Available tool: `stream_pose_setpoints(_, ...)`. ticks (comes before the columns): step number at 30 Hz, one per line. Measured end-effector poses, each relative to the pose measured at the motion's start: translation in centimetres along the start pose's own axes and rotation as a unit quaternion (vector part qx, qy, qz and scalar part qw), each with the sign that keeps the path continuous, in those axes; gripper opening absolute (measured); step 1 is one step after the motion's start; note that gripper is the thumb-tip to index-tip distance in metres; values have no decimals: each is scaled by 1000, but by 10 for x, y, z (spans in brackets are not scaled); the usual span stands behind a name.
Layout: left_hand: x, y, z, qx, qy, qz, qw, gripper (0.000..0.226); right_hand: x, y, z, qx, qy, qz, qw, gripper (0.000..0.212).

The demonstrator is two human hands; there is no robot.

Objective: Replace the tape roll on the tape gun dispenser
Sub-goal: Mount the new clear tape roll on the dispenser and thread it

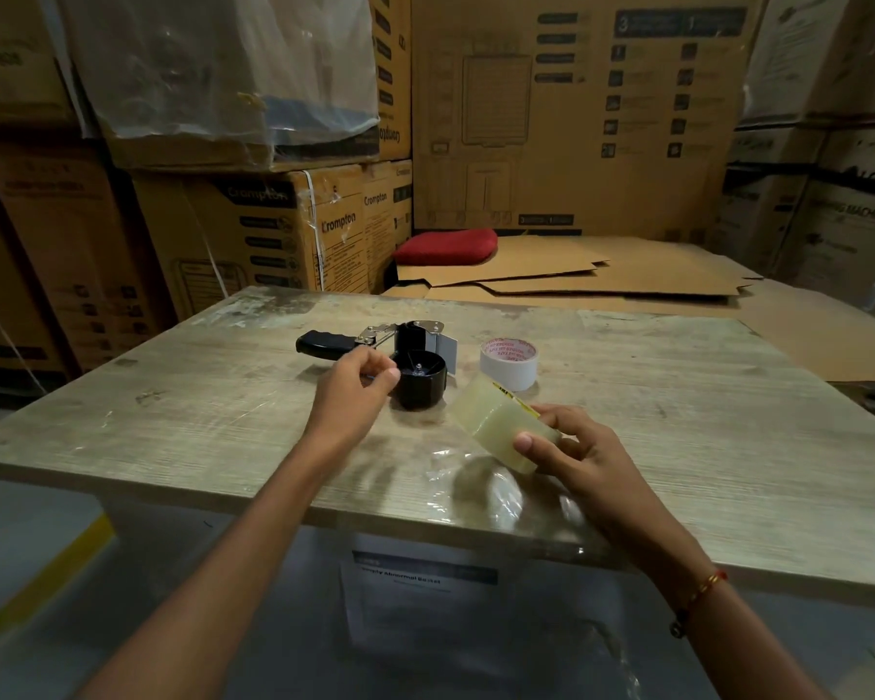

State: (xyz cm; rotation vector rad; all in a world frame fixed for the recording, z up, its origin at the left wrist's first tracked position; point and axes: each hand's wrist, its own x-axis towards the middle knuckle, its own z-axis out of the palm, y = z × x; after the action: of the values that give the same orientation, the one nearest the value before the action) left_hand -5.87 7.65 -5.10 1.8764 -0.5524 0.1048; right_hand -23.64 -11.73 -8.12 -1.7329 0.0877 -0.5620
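**Warehouse bench, tape gun with bare hub, new roll in hand**

Stacked cartons [253, 229] wall in a worn wooden table [173, 396]; flattened cardboard [577, 275] and a red cushion [445, 246] lie behind it.

Tape gun [400, 353] lies on its side mid-table, black handle pointing left, black hub [419, 378] facing up with no roll on it. White roll [509, 363] sits on the table just right of the gun, apart from it.

Left hand [357, 384] is at the hub's left edge, fingers curled, thumb and forefinger tips close together beside the rim; can't tell if they pinch anything.

Right hand [577, 447] holds a clear roll [501, 421] tilted above the table, near-right of the hub, thumb pressed on the near face, fingers wrapped behind. Crumpled clear film [481, 485] lies on the table under it.
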Motion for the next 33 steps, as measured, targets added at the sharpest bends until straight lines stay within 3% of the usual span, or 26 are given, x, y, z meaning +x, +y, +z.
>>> stream_pose_setpoints(5,19,-31,2,140,-26,51,988,42,4,6,-1,7,22,4,1000,35)
stream_pose_setpoints(9,35,-37,7,147,-62,43,986,54,3,10,0,14,40,-10,999,16)
stream_pose_setpoints(12,42,-38,10,128,-124,45,983,64,2,14,-2,-5,52,-34,998,23)
stream_pose_setpoints(14,42,-40,14,108,-170,35,979,55,2,14,-3,-12,59,-40,997,27)
stream_pose_setpoints(17,38,-38,22,79,-144,29,986,26,1,14,-3,-12,64,-47,997,23)
stream_pose_setpoints(19,34,-34,27,90,-120,35,988,20,0,13,-2,-22,63,-56,996,19)
stream_pose_setpoints(25,-11,-16,42,143,-82,64,984,24,-3,10,-3,-42,85,-59,994,23)
stream_pose_setpoints(33,-73,16,72,188,-33,100,977,38,-3,14,-5,41,156,-24,987,33)
